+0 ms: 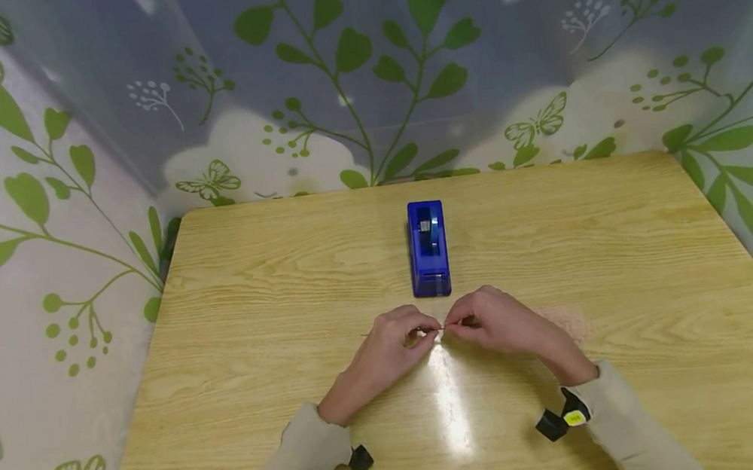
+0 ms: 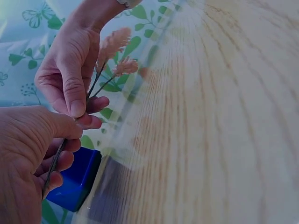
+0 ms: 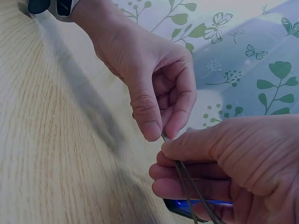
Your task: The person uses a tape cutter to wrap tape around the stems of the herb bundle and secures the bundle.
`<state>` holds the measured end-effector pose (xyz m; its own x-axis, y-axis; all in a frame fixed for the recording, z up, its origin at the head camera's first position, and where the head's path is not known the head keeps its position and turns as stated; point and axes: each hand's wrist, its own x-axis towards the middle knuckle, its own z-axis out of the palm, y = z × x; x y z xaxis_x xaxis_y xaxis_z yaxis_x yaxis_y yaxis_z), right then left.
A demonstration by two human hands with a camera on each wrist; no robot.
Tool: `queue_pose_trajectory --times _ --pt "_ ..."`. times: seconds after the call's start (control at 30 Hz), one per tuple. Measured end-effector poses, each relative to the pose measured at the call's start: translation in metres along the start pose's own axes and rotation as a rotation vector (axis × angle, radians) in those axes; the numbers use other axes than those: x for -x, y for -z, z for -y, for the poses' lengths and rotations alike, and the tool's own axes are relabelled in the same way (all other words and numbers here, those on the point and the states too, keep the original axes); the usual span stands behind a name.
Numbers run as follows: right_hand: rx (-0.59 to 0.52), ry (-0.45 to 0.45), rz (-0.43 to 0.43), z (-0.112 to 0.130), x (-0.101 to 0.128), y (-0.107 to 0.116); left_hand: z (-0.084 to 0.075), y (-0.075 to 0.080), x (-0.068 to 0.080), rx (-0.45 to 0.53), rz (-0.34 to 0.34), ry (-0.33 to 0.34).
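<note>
Both hands meet in front of a blue tape dispenser (image 1: 432, 284), over the wooden table. My left hand (image 1: 387, 340) pinches thin dark stems (image 2: 57, 158) between thumb and forefinger. Close beside it, my right hand (image 1: 497, 322) pinches the same stems, fingertips nearly touching the left ones. Feathery pinkish pampas grass heads (image 2: 114, 46) top the stems, past the right hand in the left wrist view. In the head view these plumes (image 1: 567, 321) show partly behind the right wrist. Two stems (image 3: 191, 186) spread apart below the right thumb in the right wrist view.
The wood-grain table (image 1: 271, 275) stands against a curtain (image 1: 313, 143) printed with green leaves and butterflies, which also hangs at both sides. A black wrist device (image 1: 553, 425) sits at the right cuff, another (image 1: 360, 460) at the left. Light glares off the table below the hands.
</note>
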<state>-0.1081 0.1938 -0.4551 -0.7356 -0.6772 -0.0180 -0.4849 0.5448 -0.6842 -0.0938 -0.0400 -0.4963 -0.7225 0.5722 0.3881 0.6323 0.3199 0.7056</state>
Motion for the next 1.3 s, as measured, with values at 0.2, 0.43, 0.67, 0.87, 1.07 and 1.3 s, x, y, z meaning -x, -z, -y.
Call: queue_pose_trajectory --times 0.2,0.43,0.67,0.87,1.07,1.3 --pt "0.043 0.002 -0.028 0.0015 0.0002 -0.0007 -0.0005 -0.0008 0.0002 0.003 0.01 0.036" --pt "0.071 0.0 -0.069 0.0038 0.002 -0.0001 -0.0014 -0.0006 -0.0006 -0.04 0.042 0.074" --pt "0.068 -0.008 -0.079 0.0029 0.0019 -0.0004 -0.0002 -0.0007 -0.0013 -0.084 0.059 0.066" --pt "-0.025 -0.033 -0.026 0.0004 0.0024 0.0008 -0.0001 -0.0004 -0.0015 -0.111 0.042 0.048" --pt "-0.067 -0.022 0.031 -0.0012 0.0033 0.003 0.0005 0.0003 -0.0014 -0.117 0.028 0.03" --pt "-0.042 -0.008 0.008 0.0005 0.002 0.0033 0.0002 0.0015 -0.0015 -0.113 0.023 0.036"
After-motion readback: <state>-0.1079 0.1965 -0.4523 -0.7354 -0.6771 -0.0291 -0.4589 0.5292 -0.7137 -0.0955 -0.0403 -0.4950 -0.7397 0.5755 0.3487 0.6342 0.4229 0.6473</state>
